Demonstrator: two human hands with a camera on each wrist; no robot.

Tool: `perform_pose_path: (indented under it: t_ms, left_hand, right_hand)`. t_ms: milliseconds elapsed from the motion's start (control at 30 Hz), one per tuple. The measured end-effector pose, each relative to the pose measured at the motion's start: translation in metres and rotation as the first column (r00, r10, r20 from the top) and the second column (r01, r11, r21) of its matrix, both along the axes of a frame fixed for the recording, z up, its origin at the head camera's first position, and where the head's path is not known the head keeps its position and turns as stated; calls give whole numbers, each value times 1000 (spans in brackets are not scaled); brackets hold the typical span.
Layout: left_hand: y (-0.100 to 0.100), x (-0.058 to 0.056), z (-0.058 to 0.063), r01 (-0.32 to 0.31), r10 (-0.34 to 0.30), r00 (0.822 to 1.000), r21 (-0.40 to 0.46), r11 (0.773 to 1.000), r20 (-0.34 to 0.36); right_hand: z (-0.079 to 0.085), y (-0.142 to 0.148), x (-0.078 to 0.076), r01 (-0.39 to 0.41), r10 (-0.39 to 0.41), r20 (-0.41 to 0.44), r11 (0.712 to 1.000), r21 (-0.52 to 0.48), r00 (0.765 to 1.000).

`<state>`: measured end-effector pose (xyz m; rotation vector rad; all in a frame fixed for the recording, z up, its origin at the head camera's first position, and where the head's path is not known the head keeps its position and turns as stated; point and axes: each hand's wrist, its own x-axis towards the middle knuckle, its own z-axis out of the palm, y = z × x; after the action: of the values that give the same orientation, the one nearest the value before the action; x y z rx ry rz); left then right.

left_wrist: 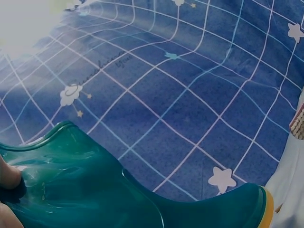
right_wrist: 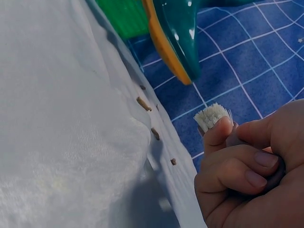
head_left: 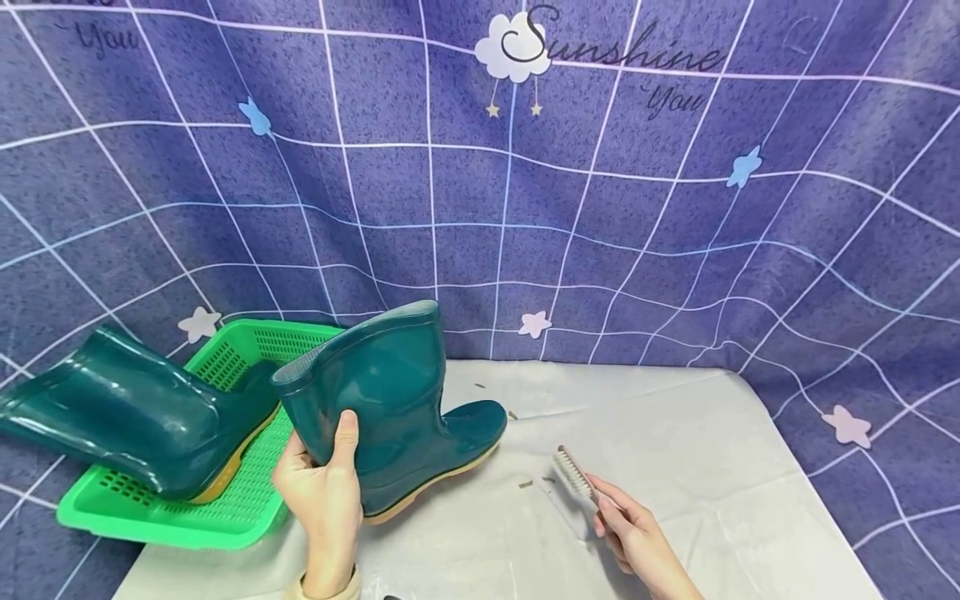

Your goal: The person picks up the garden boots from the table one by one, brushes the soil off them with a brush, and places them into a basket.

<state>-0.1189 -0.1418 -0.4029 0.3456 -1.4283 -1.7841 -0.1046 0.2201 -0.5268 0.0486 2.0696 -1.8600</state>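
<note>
A glossy dark green rubber boot [head_left: 397, 400] with a yellow sole is gripped at its shaft by my left hand [head_left: 326, 483], thumb on the near side. Its toe points right and its opening tilts up to the left. The left wrist view shows the green shaft [left_wrist: 80, 180] close up, with two fingertips at the edge. Well right of the boot, my right hand [head_left: 633, 533] holds a scrub brush [head_left: 573, 473] by its handle, pale bristles showing. In the right wrist view the fingers curl round the handle, and the bristles [right_wrist: 211, 116] stand apart from the boot.
A second green boot [head_left: 142, 417] lies tilted across a bright green plastic basket [head_left: 172, 533] on the left. Several small brown bits [right_wrist: 143, 103] are scattered on the white-covered table [head_left: 675, 433]. A blue gridded curtain [head_left: 480, 192] hangs behind.
</note>
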Motion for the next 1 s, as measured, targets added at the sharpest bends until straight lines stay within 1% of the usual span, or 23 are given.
perform_pose_path:
  t_ms: [200, 400, 633, 733, 867, 933, 1000]
  left_hand:
    - [-3, -1, 1, -8, 8, 999, 10, 1000, -36]
    - [-8, -1, 1, -44, 46, 997, 34, 998, -63]
    - [-15, -2, 4, -30, 44, 990, 102, 994, -136]
    - [-17, -2, 7, -40, 56, 990, 125, 991, -130]
    - [-18, 0, 10, -47, 67, 989, 151, 987, -129]
    - [-20, 0, 11, -37, 64, 984, 165, 986, -164]
    - [-21, 1, 12, -32, 65, 981, 174, 984, -183]
  right_hand:
    - [-4, 2, 0, 2, -2, 9, 1000, 0, 1000]
    - [-7, 2, 0, -1, 1, 25, 1000, -4, 1000]
    - [-10, 1, -2, 24, -25, 33, 1000, 16, 999]
    - [-11, 0, -3, 27, -28, 42, 999, 23, 999]
    - [-12, -1, -3, 29, -29, 49, 1000, 7, 998]
    - [-13, -1, -4, 27, -26, 52, 1000, -6, 998]
    - [-14, -1, -4, 24, -22, 53, 1000, -20, 998]
